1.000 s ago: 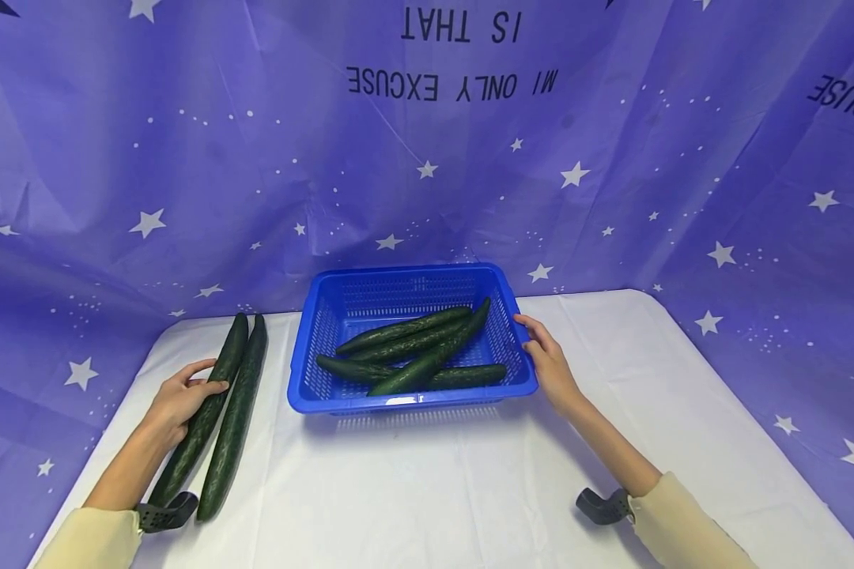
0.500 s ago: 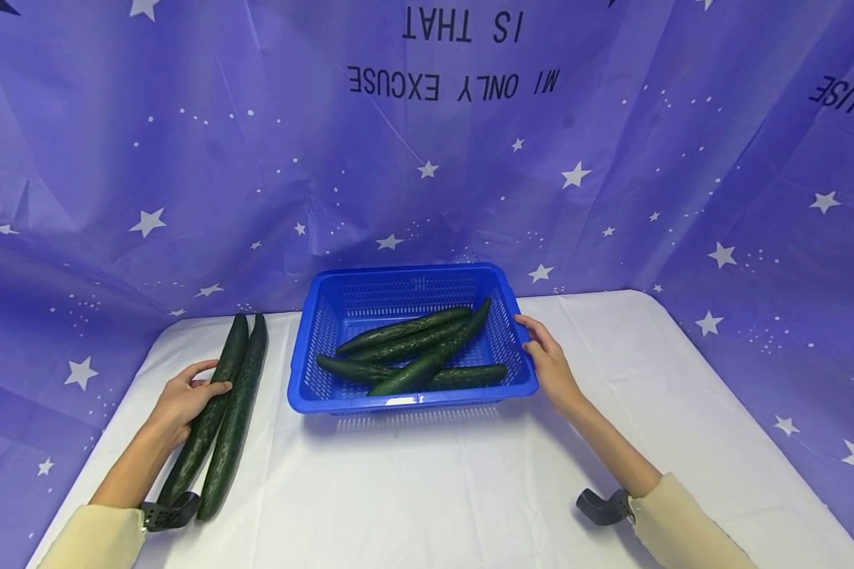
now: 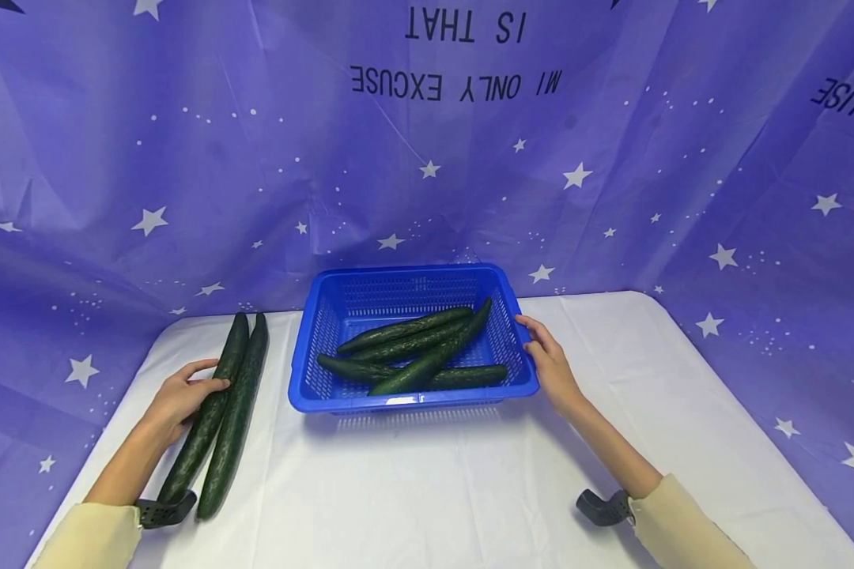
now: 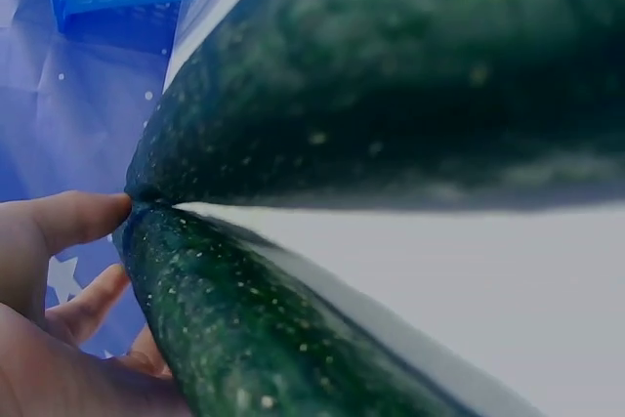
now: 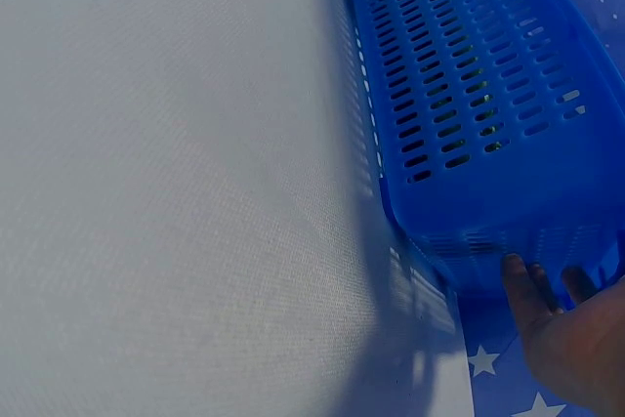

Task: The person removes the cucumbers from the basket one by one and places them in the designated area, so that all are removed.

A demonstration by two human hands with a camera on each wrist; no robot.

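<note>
My left hand [image 3: 183,399] grips the left one of two long dark green cucumbers lying side by side on the table, its thumb over the top and its other fingers along the far-left side. In the left wrist view this held cucumber [image 4: 244,319] runs along the bottom, and the thumb tip reaches the seam where the second cucumber [image 4: 391,95] meets it. My right hand [image 3: 553,370] holds the right end of a blue perforated basket [image 3: 413,403], fingertips at the rim. Several cucumbers [image 3: 441,356] lie in the basket, some crossing over others.
A white cloth [image 3: 413,490] covers the table. Behind and at both sides hangs a purple curtain [image 3: 427,205] with stars and lettering, close to the basket's back rim. A dark wrist mount [image 3: 167,510] sits by the left sleeve, another wrist mount [image 3: 603,507] by the right.
The left cucumber has shifted slightly to the right, closer against its neighbour, with my left hand on it. My right hand and the basket have stayed put.
</note>
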